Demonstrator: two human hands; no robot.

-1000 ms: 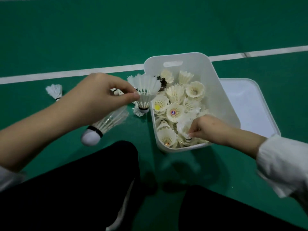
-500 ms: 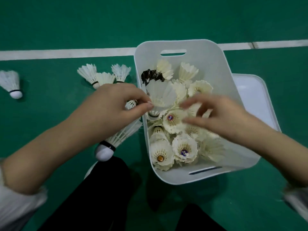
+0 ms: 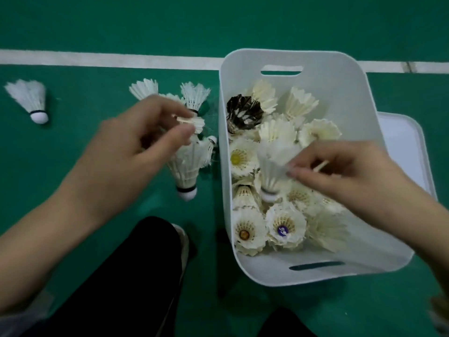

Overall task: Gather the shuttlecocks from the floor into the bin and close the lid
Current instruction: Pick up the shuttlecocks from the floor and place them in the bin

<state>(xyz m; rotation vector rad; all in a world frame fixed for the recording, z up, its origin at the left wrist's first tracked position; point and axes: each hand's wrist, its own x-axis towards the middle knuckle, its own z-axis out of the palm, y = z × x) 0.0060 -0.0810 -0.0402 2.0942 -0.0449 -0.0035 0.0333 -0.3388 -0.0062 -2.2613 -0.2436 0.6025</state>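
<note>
The white bin (image 3: 340, 76) stands on the green floor, holding several shuttlecocks, one of them dark (image 3: 243, 113). My right hand (image 3: 352, 173) is over the bin and pinches a white shuttlecock (image 3: 271, 166) by its feathers, cork down. Left of the bin, my left hand (image 3: 136, 147) pinches the feathers of a shuttlecock (image 3: 194, 122) between thumb and forefinger. Another shuttlecock (image 3: 185, 171) hangs beneath that hand, cork toward me. Loose shuttlecocks lie on the floor: one far left (image 3: 29, 98), two behind my left hand (image 3: 144, 88) (image 3: 194, 93).
The white lid (image 3: 403, 142) lies flat on the floor against the bin's right side. A white court line (image 3: 97, 58) runs across behind the bin. My dark-trousered knees (image 3: 116, 288) fill the lower edge.
The white shuttlecock went from my left hand to my right hand over the bin. My left hand drew back left to the floor cluster and pinched another one.
</note>
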